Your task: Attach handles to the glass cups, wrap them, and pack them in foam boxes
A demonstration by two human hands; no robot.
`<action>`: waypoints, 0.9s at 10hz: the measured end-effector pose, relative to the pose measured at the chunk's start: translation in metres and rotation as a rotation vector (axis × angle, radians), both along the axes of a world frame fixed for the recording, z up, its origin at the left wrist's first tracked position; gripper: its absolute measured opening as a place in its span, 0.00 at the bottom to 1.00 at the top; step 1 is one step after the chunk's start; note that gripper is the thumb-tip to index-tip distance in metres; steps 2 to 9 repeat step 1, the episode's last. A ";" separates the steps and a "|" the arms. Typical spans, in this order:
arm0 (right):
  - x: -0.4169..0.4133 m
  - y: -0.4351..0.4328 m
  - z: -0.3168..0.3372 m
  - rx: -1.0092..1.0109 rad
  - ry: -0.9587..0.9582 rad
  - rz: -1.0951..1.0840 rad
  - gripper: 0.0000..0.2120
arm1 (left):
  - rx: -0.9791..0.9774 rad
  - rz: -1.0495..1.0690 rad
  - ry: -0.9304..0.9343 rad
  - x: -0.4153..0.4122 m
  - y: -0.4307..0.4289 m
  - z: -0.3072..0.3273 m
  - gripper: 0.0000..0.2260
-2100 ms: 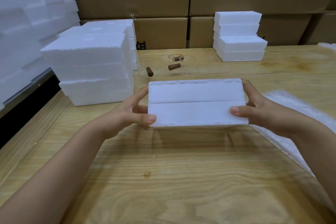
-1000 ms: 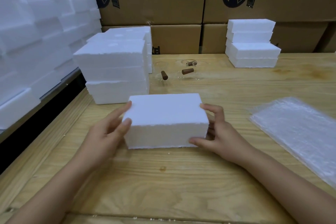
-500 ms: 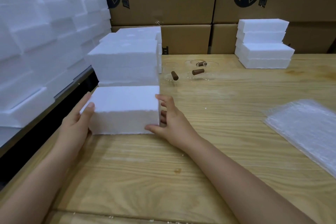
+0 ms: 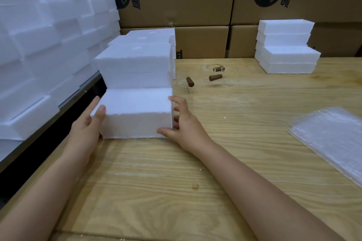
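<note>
Slid leftward, the box (image 4: pixel 137 111) now sits on the worktop (image 4: pixel 235 143) against the foam stack (image 4: pixel 135 64). Left hand (image 4: pixel 86 125) presses straight fingers on its left end; right hand (image 4: pixel 186 123) touches its right end, fingers loosely spread.

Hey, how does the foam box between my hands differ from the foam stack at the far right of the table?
The foam box is a single piece; the far-right stack is four layers, staggered. The foam box has the left hand and right hand touching its sides; the far-right stack is untouched. Both are white foam on the wooden table.
</note>
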State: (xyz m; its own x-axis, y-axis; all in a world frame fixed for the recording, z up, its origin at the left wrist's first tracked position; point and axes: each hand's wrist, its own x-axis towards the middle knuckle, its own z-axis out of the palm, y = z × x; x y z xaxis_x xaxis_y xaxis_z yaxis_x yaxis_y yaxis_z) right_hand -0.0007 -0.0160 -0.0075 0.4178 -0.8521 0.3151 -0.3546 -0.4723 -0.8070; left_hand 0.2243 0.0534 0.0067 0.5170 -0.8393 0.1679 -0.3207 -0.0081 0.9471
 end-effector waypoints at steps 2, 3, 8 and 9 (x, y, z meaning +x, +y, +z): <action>-0.004 0.004 -0.001 0.020 0.036 0.037 0.49 | -0.005 0.004 -0.029 -0.001 0.002 0.001 0.29; -0.004 0.004 -0.001 0.020 0.036 0.037 0.49 | -0.005 0.004 -0.029 -0.001 0.002 0.001 0.29; -0.004 0.004 -0.001 0.020 0.036 0.037 0.49 | -0.005 0.004 -0.029 -0.001 0.002 0.001 0.29; -0.004 0.004 -0.001 0.020 0.036 0.037 0.49 | -0.005 0.004 -0.029 -0.001 0.002 0.001 0.29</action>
